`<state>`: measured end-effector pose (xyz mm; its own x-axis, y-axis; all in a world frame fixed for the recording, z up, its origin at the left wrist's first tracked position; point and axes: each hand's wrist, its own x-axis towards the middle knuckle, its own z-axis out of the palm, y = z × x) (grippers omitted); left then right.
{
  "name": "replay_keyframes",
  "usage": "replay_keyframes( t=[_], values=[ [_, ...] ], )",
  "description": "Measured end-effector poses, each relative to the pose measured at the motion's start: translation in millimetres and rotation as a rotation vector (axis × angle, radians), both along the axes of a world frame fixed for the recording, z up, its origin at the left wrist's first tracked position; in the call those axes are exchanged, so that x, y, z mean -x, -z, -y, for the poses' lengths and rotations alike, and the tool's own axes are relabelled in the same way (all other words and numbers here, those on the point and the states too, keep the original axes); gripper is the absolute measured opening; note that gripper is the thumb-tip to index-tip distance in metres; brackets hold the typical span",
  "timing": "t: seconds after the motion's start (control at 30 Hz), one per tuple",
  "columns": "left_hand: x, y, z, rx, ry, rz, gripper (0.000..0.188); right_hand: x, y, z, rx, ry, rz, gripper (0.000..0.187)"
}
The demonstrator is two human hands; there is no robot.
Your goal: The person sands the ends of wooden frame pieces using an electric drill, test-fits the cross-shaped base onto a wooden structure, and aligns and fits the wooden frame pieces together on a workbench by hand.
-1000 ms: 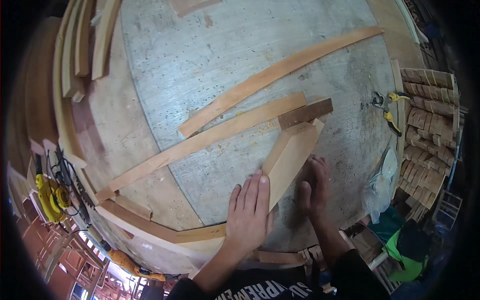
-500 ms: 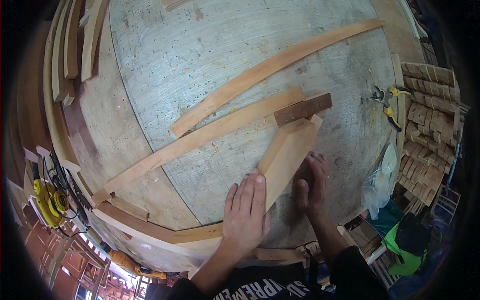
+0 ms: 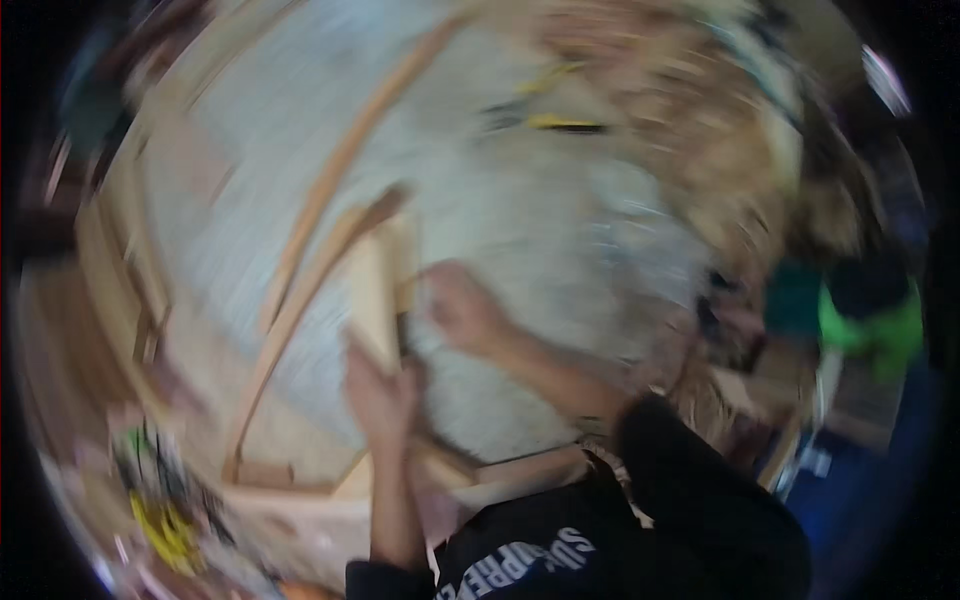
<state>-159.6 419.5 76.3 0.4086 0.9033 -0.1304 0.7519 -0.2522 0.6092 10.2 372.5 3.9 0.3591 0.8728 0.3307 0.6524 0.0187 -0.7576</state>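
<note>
The whole view is smeared by motion. My left hand (image 3: 383,400) is closed round the near end of a thick, pale wooden piece (image 3: 373,300), which points away from me over the worktable (image 3: 520,230). Just right of that piece is my right hand (image 3: 468,308), with its fingers too blurred to read; whether it touches the wood I cannot tell. Past the piece's far end lies a short dark wooden block (image 3: 388,203). To its left a curved wooden strip (image 3: 292,318) runs toward the near left, and a second curved strip (image 3: 355,135) lies beyond it.
Yellow-handled pliers (image 3: 565,122) lie at the far side, near a heap of small wooden pieces (image 3: 690,130). A clear plastic bag (image 3: 645,235) rests on the right. More curved wood lines the near edge (image 3: 530,468). A yellow power tool (image 3: 165,530) is at lower left.
The view has swung to the right, so the table's contents appear turned and farther left. My left hand still has the wooden piece; my right hand remains beside it.
</note>
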Motion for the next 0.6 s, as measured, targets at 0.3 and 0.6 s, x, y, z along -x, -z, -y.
replay_keyframes(
  t=[0.3, 0.6],
  values=[
    [10.6, 33.1, 9.8, -0.155, 0.138, 0.088, 0.087, 28.1, -56.6, 96.8, 0.177, -0.145, -0.043, 0.023],
    [28.7, 42.0, -14.3, -0.213, 0.184, 0.041, 0.082, 69.1, -38.7, 244.4, 0.246, 0.027, -0.102, 0.023]
  ],
)
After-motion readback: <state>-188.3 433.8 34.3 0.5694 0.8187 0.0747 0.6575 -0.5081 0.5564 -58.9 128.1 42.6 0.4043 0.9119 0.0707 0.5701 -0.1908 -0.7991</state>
